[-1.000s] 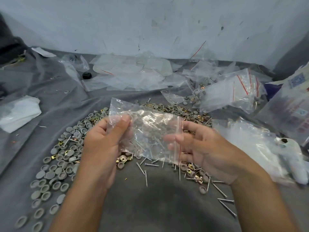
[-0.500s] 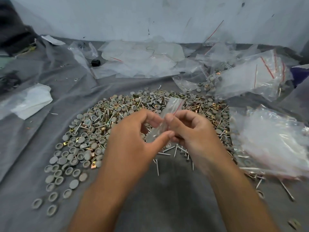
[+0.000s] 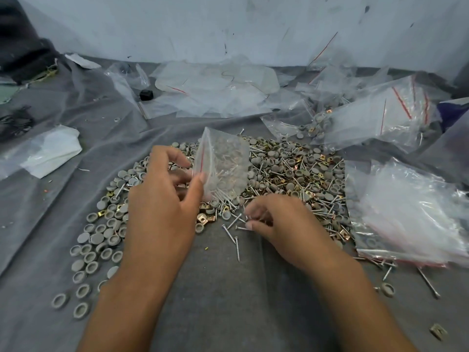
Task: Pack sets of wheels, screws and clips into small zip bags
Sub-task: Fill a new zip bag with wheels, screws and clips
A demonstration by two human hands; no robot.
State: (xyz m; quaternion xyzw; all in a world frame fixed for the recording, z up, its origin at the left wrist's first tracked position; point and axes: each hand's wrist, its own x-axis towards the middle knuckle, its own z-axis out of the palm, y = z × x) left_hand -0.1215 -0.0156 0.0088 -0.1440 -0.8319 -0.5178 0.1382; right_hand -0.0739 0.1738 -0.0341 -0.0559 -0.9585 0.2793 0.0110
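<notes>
The left hand pinches a small zip bag by its red-striped edge, thumb against one side and fingers behind, and holds it upright just above the middle of the frame. The bag's lower corner hangs close over the heap of parts; I cannot tell whether it touches.

The right hand is low at centre, fingers curled and pinching at the loose screws on the near edge of the heap. Whether a screw is actually between the fingertips is too blurred to say.

The heap spreads across the grey cloth that covers the bench: grey wheels fan out towards the lower left, brass clips lie mixed among them near the left thumb, and screws thicken towards the right.

On the right, a stack of flat bags lies with its near edge touching the heap. A bulging clear bag sits in the upper right, and crumpled plastic sheets run along the foot of the wall at the top. A white wad lies at the left, well apart from the heap.

Bare cloth lies between the two forearms at the bottom centre, and in a band on the left between the wheels and the white wad.
</notes>
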